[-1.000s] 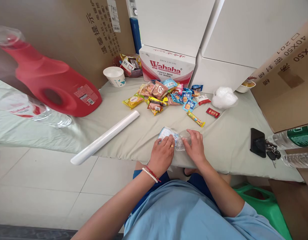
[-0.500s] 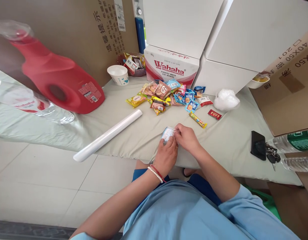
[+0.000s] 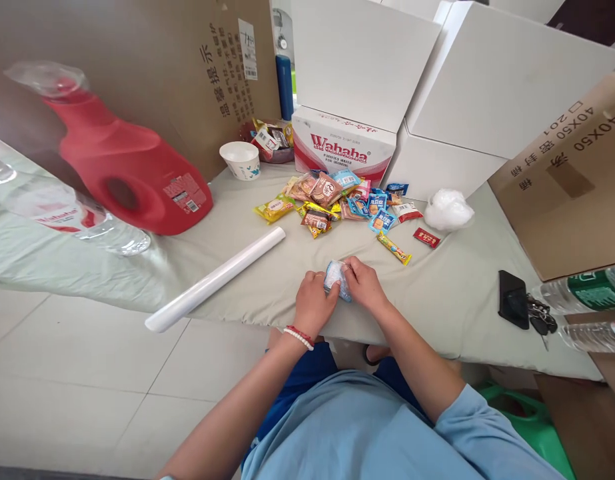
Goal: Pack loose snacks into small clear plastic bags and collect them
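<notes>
Between my hands, near the front edge of the cloth-covered table, is a small light-blue and white packet [image 3: 339,279] in what looks like clear wrap. My left hand [image 3: 314,298] is closed on its left and lower side, with the thumb pressed on the packet. My right hand [image 3: 364,283] pinches the packet's upper right edge. Beyond my hands lies a heap of small snack packets [image 3: 327,193] in many colours. Closest to my right hand are a yellow snack stick [image 3: 394,248] and a small red packet [image 3: 426,237].
A white roll [image 3: 217,279] lies at the left, its end over the table edge. A red jug [image 3: 137,173] and a water bottle [image 3: 87,217] are behind it. A crumpled white plastic bag [image 3: 448,209], a black phone [image 3: 512,300] and keys [image 3: 541,313] lie right. White boxes [image 3: 362,67] stand behind.
My left hand has shifted from below the packet to its left side, its thumb now on the packet. The packet has turned slightly. My right hand stays at its right edge. The view has tilted.
</notes>
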A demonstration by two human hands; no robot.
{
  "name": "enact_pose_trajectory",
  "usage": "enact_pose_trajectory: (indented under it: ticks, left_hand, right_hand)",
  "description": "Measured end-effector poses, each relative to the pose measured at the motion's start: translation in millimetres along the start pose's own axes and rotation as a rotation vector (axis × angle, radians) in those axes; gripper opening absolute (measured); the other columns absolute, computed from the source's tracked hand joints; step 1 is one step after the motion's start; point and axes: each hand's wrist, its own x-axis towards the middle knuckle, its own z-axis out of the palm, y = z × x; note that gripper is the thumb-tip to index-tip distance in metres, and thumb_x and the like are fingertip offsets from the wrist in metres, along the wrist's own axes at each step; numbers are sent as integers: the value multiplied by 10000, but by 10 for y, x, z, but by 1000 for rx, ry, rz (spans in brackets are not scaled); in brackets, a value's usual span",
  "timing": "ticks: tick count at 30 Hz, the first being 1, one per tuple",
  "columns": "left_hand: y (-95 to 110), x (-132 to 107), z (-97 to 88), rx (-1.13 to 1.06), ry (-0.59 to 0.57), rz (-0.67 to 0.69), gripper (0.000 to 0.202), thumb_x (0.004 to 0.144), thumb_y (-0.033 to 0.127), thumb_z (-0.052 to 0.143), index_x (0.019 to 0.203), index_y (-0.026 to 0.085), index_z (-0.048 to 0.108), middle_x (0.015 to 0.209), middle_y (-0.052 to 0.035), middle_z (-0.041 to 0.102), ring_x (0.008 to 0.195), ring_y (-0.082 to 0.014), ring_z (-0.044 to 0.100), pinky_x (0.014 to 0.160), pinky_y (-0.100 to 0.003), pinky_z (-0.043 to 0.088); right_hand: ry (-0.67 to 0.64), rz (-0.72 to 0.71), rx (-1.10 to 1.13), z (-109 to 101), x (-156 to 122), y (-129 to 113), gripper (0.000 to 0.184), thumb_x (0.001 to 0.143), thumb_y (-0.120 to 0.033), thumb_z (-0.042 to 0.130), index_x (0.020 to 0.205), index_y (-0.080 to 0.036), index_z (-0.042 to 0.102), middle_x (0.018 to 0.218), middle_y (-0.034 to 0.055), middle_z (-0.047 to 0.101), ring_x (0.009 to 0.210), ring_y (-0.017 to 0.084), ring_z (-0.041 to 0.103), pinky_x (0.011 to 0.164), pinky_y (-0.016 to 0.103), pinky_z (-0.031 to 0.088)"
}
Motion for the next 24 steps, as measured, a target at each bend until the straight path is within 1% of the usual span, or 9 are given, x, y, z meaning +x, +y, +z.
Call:
enact_pose_trajectory:
  ticks: [2, 4, 7, 10, 14, 16, 19, 21, 24]
  left_hand:
    - [106, -52, 51, -53, 60, 10, 218, 923, 341, 616, 1076, 188, 641, 1019, -104, 686, 933, -261, 693, 828, -394, 573]
    - [205, -146, 66, -58, 145, 102, 232, 925, 287, 614, 1132, 181, 621, 1092, -126, 690, 1022, -276, 687, 881, -418, 575]
    - [317, -292, 83, 33, 206, 325, 249, 967, 190, 539, 1195, 176, 637, 1237, -168, 689, 1228, -304, 640, 1020, -483, 539]
    - [354, -386, 126, 61, 100, 502, 299, 975, 185, 534, 1247, 183, 658, 1332, -167, 681, 1337, -314, 598, 1098, -522, 520]
    - [277, -378, 89, -82, -64, 621, 328, 974, 209, 549, 1280, 170, 659, 1424, -160, 650, 1406, -284, 560, 1166, -484, 508]
    - [185, -282, -20, -163, -75, 574, 285, 994, 242, 547, 1246, 202, 675, 1358, -131, 695, 1319, -250, 628, 1121, -440, 545]
    - [-30, 19, -265, -183, 30, 383, 214, 1005, 276, 543, 1148, 235, 698, 1176, -90, 757, 1118, -222, 710, 1001, -397, 594]
    - [-223, 332, -445, -120, 121, 269, 187, 996, 267, 534, 1068, 228, 702, 1091, -80, 758, 1046, -222, 716, 955, -386, 595]
    - [-531, 963, -699, 46, 220, 144, 185, 969, 255, 531, 1018, 203, 703, 1078, -99, 732, 1052, -248, 699, 975, -410, 573]
  right_hand:
    - [20, 86, 165, -19, -114, 31, 318, 1021, -362, 396, 1230, -210, 581, 839, 26, 678, 731, 193, 642, 771, 312, 510]
    - [8, 145, 349, -48, -252, 61, 414, 1021, -423, 381, 1352, -221, 527, 861, 26, 672, 704, 188, 642, 745, 322, 545]
    - [-32, 147, 551, -83, -427, 111, 499, 1027, -553, 333, 1374, -248, 522, 1076, 75, 696, 902, 211, 686, 774, 334, 576]
    - [-16, 170, 598, -91, -482, 200, 552, 991, -636, 417, 1367, -245, 520, 1158, 93, 696, 1014, 233, 680, 831, 356, 587]
    - [42, 213, 463, -184, -446, 384, 546, 917, -598, 569, 1311, -221, 560, 1017, 81, 712, 868, 233, 665, 823, 388, 583]
    - [131, 188, 329, -326, -445, 503, 535, 928, -585, 550, 1305, -207, 588, 1014, 83, 717, 815, 230, 643, 811, 394, 566]
    - [369, 220, 143, -611, -461, 752, 600, 929, -614, 533, 1342, -184, 604, 1084, 109, 720, 795, 234, 627, 777, 389, 541]
    - [514, 296, 57, -769, -459, 952, 671, 910, -633, 538, 1378, -156, 597, 1060, 120, 722, 772, 244, 628, 760, 399, 530]
    - [605, 416, 23, -873, -452, 1195, 710, 895, -647, 558, 1406, -156, 601, 1078, 144, 735, 860, 301, 682, 811, 443, 534]
